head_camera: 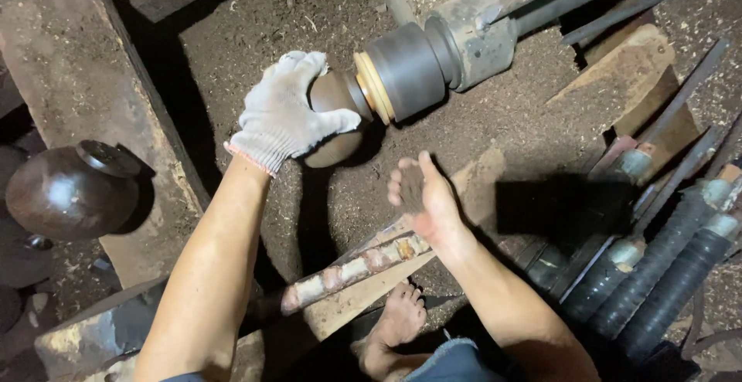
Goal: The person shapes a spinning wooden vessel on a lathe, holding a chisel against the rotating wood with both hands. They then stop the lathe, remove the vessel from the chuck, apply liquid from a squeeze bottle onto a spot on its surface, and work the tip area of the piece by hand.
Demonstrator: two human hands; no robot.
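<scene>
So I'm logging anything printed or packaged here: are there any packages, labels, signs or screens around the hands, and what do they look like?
None in view: no package, label, sign or screen.
The gloved left hand cups a dark round workpiece on the lathe chuck.
The bare right hand, palm up, holds dark dust.
A dark round pot sits at left.

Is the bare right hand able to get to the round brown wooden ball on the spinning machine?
Probably yes. The bare right hand hangs palm-up just below the round brown wooden ball, with only open dusty floor between them. The gloved left hand covers the ball's left side, leaving its lower right side free.
</scene>
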